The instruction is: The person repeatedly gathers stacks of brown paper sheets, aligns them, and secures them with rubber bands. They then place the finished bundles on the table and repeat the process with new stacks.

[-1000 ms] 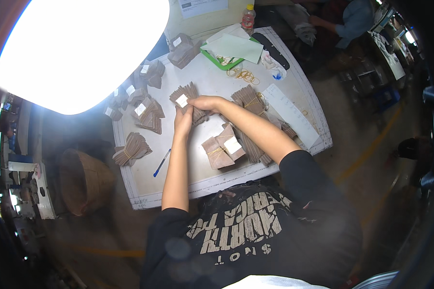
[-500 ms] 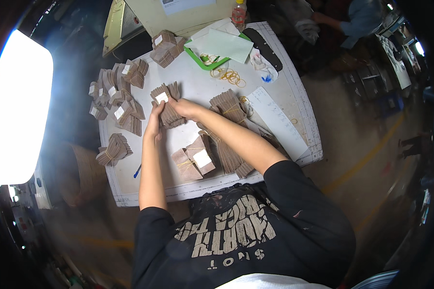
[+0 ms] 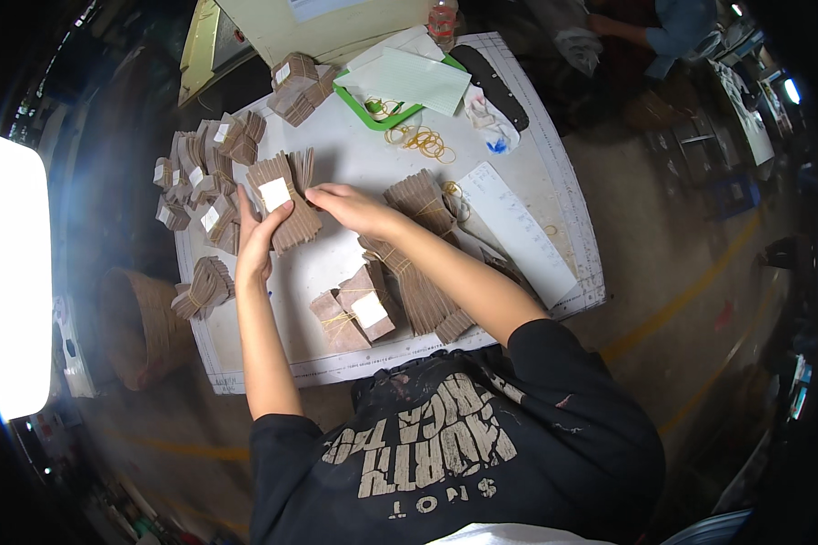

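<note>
While the L hand (image 3: 256, 241) grips the brown stack (image 3: 297, 227) from its L side, thumb pressed on the lower end of the white label (image 3: 274, 193), the R hand (image 3: 353, 209) is at the stack's R edge, fingers bent, tips by a thin fanned-out bunch (image 3: 305, 166); can't tell if it's closed on any pcs. Stack is held up over the bench (image 3: 359, 154), tilted, approx. mid-bench, L of the R hand.

L of the stack: a cluster of smaller labelled bundles (image 3: 214, 218), close together, some overlapping. Below those, nr the bench's L edge, a banded bundle (image 3: 207, 287), pinched at the middle w/ ends fanned. Another bundle (image 3: 295, 91) is at the far end, just L of the green tray (image 3: 358, 107).

Nr the body, btwn the forearms, a squarish bundle (image 3: 341, 327) w/ yellow bands & a white label. Longer bundles (image 3: 420, 283) lie beside it, partly under the R forearm.

Papers (image 3: 418, 77) lie across the tray; loose yellow bands (image 3: 424, 143) just below it. Further R: a stained rag (image 3: 493, 125), a black strip (image 3: 498, 89) & a long white sheet (image 3: 518, 234) w/ faint marks. Bottle (image 3: 443, 20) at the far edge, top cut off.
</note>
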A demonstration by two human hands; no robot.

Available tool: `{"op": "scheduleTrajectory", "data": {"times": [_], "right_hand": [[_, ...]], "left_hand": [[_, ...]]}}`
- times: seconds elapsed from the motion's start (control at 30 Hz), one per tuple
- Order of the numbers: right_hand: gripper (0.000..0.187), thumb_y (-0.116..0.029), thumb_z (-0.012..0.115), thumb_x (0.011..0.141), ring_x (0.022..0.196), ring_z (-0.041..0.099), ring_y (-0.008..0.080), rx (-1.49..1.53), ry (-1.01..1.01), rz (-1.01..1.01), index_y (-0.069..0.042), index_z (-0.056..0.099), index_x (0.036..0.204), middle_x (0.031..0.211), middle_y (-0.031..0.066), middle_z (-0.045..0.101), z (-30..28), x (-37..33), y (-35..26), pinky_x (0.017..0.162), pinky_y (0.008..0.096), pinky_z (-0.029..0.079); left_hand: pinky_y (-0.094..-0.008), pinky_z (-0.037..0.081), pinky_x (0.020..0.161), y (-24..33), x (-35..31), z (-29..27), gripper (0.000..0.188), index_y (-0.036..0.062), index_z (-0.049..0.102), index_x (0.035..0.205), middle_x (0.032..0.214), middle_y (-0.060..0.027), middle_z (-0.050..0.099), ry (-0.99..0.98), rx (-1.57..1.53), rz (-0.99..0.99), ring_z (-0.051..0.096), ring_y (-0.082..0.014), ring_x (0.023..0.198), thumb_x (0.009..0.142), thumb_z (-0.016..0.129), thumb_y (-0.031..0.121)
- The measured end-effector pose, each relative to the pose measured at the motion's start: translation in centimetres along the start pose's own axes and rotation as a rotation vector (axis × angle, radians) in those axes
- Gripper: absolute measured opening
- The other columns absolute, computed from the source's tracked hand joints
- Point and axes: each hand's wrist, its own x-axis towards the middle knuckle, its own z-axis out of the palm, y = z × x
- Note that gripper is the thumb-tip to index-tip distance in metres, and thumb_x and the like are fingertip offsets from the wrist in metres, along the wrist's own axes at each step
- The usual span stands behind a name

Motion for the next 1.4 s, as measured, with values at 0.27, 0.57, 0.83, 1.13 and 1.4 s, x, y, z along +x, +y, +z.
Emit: {"op": "scheduleTrajectory", "data": {"times": [0.27,0.57,0.83,1.13,1.4], "right_hand": [[0.013,-0.019,0.068,0.095,0.089,0.074,0.0325,-0.878,0.616,-0.12,-0.015,0.076,0.103,0.097,0.0089,0.079,-15.2,-5.8,0.1,0.091,0.0484,0.053],[0.022,-0.016,0.072,0.088,0.127,0.055,0.0288,-1.368,0.516,0.15,-0.013,0.075,0.11,0.125,0.007,0.067,-17.4,-6.4,3.2,0.108,0.0626,0.035],[0.015,-0.01,0.071,0.085,0.105,0.066,0.0364,-1.136,0.43,-0.105,-0.006,0.069,0.099,0.106,0.0123,0.073,-20.0,-6.2,3.8,0.095,0.0497,0.05],[0.016,0.005,0.061,0.098,0.074,0.06,0.0125,0.006,0.472,-0.32,-0.007,0.05,0.1,0.082,0.004,0.06,-14.0,-16.4,-3.8,0.091,0.0372,0.055],[0.017,0.006,0.057,0.1,0.074,0.058,0.0105,0.286,0.169,-0.261,-0.008,0.049,0.108,0.087,0.0041,0.06,-2.9,-19.4,-9.7,0.099,0.0412,0.053]], "left_hand": [[-0.0625,0.031,0.119,-4.9,-2.0,1.5,0.137,-0.0037,0.017,0.165,0.156,-0.025,0.046,0.101,1.185,-0.078,0.042,-0.0434,0.145,0.062,0.094,0.045],[-0.0688,0.029,0.12,-5.6,-2.8,3.3,0.154,0.0041,0.012,0.168,0.164,-0.0311,0.032,0.138,1.292,-0.062,0.025,-0.0496,0.155,0.055,0.098,0.064],[-0.0576,0.046,0.109,-6.1,-3.3,3.2,0.124,0.003,0.029,0.16,0.147,-0.0238,0.052,0.219,1.204,-0.003,0.05,-0.0431,0.137,0.062,0.095,0.041],[-0.0403,0.051,0.105,-0.3,-9.7,-3.7,0.091,-0.004,0.048,0.145,0.133,-0.0208,0.064,0.28,0.209,0.127,0.064,-0.0314,0.122,0.07,0.09,0.024],[-0.0662,0.04,0.118,-1.4,-19.1,-2.5,0.123,0.0085,0.025,0.167,0.167,-0.0267,0.033,-0.143,-1.047,0.327,0.032,-0.0511,0.152,0.073,0.086,0.058]]}}
